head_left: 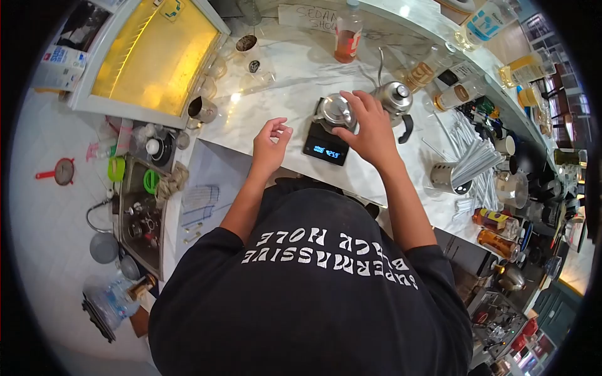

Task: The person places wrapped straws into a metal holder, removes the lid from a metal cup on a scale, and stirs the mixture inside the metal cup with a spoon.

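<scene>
On the marble counter sits a black digital scale [324, 150] with a lit blue display. A round glass and metal vessel [335, 111] stands on it. My right hand [370, 128] is at the vessel's right side, thumb and fingers spread around its edge; whether they touch it is unclear. To the left of the scale my left hand [271, 143] hovers with curled, parted fingers and nothing in it. A steel gooseneck kettle [396, 100] with a black handle stands just right of the vessel, partly behind my right hand.
A metal cup [202, 109] and a cup of dark grounds [247, 44] stand left. A bottle of reddish liquid [348, 37] is at the back. Right are a straw holder [444, 175] and several bottles. A sink [141, 216] lies far left.
</scene>
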### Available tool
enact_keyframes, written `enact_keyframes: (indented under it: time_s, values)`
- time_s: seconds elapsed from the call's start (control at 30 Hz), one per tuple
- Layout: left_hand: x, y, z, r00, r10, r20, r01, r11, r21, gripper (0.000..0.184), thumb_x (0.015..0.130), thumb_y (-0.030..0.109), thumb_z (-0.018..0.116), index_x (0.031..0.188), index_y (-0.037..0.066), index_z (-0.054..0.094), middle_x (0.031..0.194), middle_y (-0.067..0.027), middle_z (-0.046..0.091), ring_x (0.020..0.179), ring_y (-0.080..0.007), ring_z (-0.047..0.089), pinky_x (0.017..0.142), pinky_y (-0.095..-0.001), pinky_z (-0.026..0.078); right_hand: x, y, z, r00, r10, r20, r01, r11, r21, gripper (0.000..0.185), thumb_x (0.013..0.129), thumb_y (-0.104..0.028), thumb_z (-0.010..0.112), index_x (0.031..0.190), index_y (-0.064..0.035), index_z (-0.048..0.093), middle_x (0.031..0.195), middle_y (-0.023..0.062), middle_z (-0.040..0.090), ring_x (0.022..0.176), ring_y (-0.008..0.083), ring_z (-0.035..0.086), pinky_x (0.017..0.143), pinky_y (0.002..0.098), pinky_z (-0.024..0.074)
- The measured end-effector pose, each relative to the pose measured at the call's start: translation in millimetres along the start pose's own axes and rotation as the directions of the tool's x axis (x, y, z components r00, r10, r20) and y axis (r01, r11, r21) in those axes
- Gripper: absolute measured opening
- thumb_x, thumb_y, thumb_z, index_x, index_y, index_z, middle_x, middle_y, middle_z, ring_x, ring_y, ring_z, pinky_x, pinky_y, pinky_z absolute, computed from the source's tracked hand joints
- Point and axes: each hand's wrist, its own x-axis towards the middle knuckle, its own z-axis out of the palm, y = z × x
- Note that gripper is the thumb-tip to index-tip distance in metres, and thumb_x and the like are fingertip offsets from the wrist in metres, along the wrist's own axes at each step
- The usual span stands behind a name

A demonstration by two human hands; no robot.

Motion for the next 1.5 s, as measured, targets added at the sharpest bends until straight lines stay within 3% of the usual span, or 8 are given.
enact_keyframes:
  time_s: [0.1, 0.23, 0.53, 0.67, 0.9, 1.03, 1.2, 1.5]
  values:
    - [19, -9, -21, 0.995, 0.000, 0.096, -0.001, 1.000, 0.009, 0.033, 0.100, 0.020, 0.075, 0.131, 0.007, 0.070, 0.106, -0.0028, 0.075, 0.089, -0.0107, 0.063, 0.074, -0.0278, 0.050, 16, -8, 14, 0.996, 0.044, 0.073, -0.035, 0.992, -0.118, 0.084, 0.080, -0.028, 0.089, 0.155, -0.0210, 0.051, 0.150, 0.0121, 0.056, 0.138, 0.0343, 0.054, 0.108, 0.0532, 0.0461]
    - [33, -19, -36, 0.981, -0.002, 0.196, -0.001, 1.000, 0.015, 0.034, 0.100, 0.022, 0.075, 0.132, 0.009, 0.071, 0.108, -0.0013, 0.074, 0.091, -0.0096, 0.062, 0.073, -0.0257, 0.047, 21, -15, 22, 0.980, 0.143, 0.138, -0.146, 0.989, 0.007, 0.086, 0.079, -0.023, 0.088, 0.156, -0.0213, 0.049, 0.151, 0.0109, 0.056, 0.138, 0.0326, 0.055, 0.108, 0.0520, 0.0458]
    - [44, -27, -27, 0.963, -0.009, 0.268, 0.024, 0.998, -0.052, 0.038, 0.098, 0.022, 0.078, 0.131, 0.006, 0.069, 0.108, -0.0064, 0.075, 0.089, -0.0147, 0.065, 0.079, -0.0328, 0.054, 20, -20, 19, 0.978, 0.203, 0.050, -0.209, 0.959, 0.193, 0.081, 0.080, -0.008, 0.086, 0.154, -0.0127, 0.054, 0.142, 0.0156, 0.061, 0.126, 0.0348, 0.062, 0.110, 0.0424, 0.0493]
    - [48, -35, -33, 0.964, -0.029, 0.264, 0.035, 0.999, -0.017, 0.043, 0.097, 0.023, 0.078, 0.136, 0.007, 0.066, 0.111, -0.0075, 0.074, 0.090, -0.0155, 0.066, 0.079, -0.0338, 0.054, 9, -13, 22, 0.957, 0.288, -0.041, -0.256, 0.900, 0.354, 0.085, 0.080, -0.014, 0.089, 0.156, -0.0121, 0.051, 0.144, 0.0143, 0.061, 0.134, 0.0305, 0.060, 0.113, 0.0410, 0.0467]
    - [47, -55, -31, 0.957, -0.074, 0.280, 0.074, 0.997, 0.009, 0.045, 0.097, 0.024, 0.078, 0.137, 0.008, 0.065, 0.112, -0.0082, 0.074, 0.089, -0.0156, 0.066, 0.079, -0.0336, 0.054, -57, -1, 38, 0.743, 0.640, -0.193, -0.486, 0.715, 0.502, 0.074, 0.082, -0.019, 0.090, 0.147, -0.0059, 0.058, 0.142, 0.0152, 0.063, 0.127, 0.0295, 0.063, 0.106, 0.0416, 0.0502]
    - [48, -67, -32, 0.936, -0.106, 0.335, 0.087, 0.994, 0.071, 0.044, 0.100, 0.024, 0.076, 0.138, 0.008, 0.065, 0.115, -0.0067, 0.073, 0.093, -0.0132, 0.064, 0.082, -0.0316, 0.054, -109, 38, 78, 0.749, 0.589, -0.304, -0.544, 0.808, 0.227, 0.064, 0.079, -0.018, 0.090, 0.136, -0.0068, 0.064, 0.135, 0.0176, 0.064, 0.125, 0.0365, 0.062, 0.105, 0.0447, 0.0505]
    - [47, -76, -27, 0.940, -0.104, 0.325, 0.068, 0.990, 0.122, 0.043, 0.100, 0.024, 0.076, 0.138, 0.007, 0.065, 0.113, -0.0071, 0.073, 0.090, -0.0133, 0.065, 0.082, -0.0311, 0.054, -135, 60, 113, 0.814, 0.547, -0.195, -0.566, 0.822, -0.058, 0.061, 0.078, -0.028, 0.090, 0.133, -0.0137, 0.070, 0.139, 0.0138, 0.064, 0.133, 0.0348, 0.057, 0.108, 0.0510, 0.0443]
    - [7, -77, -18, 0.972, -0.133, 0.193, 0.118, 0.989, 0.090, 0.045, 0.096, 0.022, 0.079, 0.136, 0.006, 0.066, 0.110, -0.0073, 0.072, 0.083, -0.0143, 0.064, 0.078, -0.0321, 0.056, -154, 77, 125, 0.900, 0.383, -0.207, -0.415, 0.899, -0.140, 0.060, 0.081, -0.039, 0.087, 0.135, -0.0170, 0.071, 0.149, 0.0083, 0.062, 0.142, 0.0343, 0.052, 0.115, 0.0539, 0.0349]
